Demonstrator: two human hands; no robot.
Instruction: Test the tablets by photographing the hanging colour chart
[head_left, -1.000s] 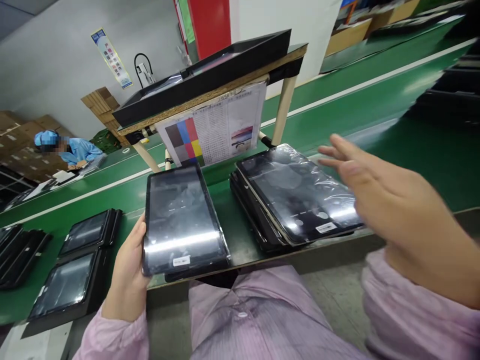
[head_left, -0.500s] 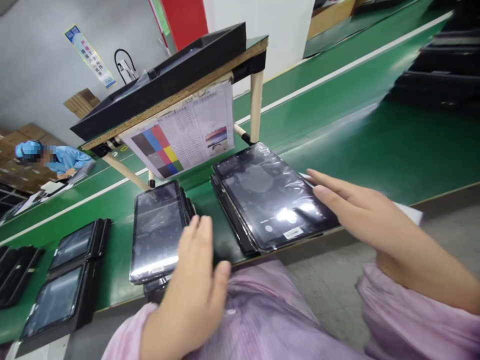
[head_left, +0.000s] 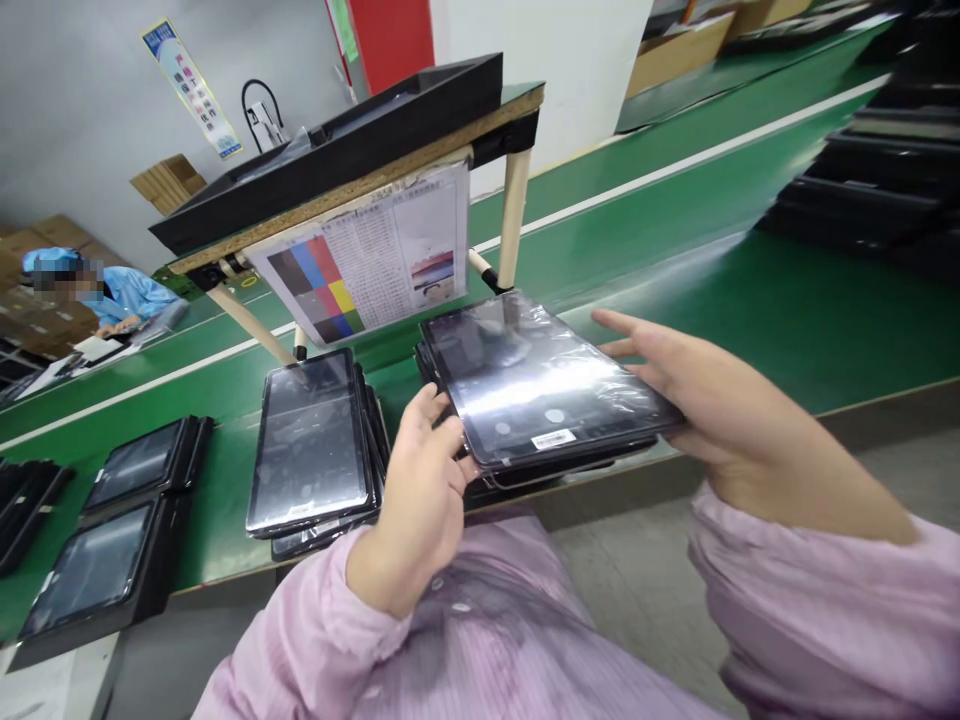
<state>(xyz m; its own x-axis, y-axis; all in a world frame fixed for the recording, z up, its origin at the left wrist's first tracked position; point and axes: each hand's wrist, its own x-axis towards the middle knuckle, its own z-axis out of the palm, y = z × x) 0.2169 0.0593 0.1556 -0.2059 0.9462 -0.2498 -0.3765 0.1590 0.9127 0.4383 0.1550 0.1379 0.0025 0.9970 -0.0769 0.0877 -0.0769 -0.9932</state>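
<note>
A tablet (head_left: 547, 380) with a glossy dark screen, wrinkled clear film and a small white label lies between my two hands, on top of a stack at the bench's front edge. Its near side looks slightly raised above the devices below. My left hand (head_left: 424, 490) has curled fingers and thumb on the tablet's near left edge. Along the right edge is my right hand (head_left: 705, 395), gripping near the right corner, its upper fingers stretched out and some fingertips hidden. Left of my left hand stands another stack of tablets (head_left: 311, 450).
A wooden-topped stand (head_left: 517, 220) carries a black tray (head_left: 337, 140) and a printed sheet with colour blocks (head_left: 360, 250). More tablets in black holders (head_left: 97, 565) are at left. Dark stacked devices (head_left: 855, 190) stand at right on the green bench (head_left: 847, 330). A co-worker (head_left: 120, 295) sits far left.
My left hand has moved right from beside the left stack to the tablet's left edge. My right hand has closed in on its right edge. The tablet has shifted and tilted slightly.
</note>
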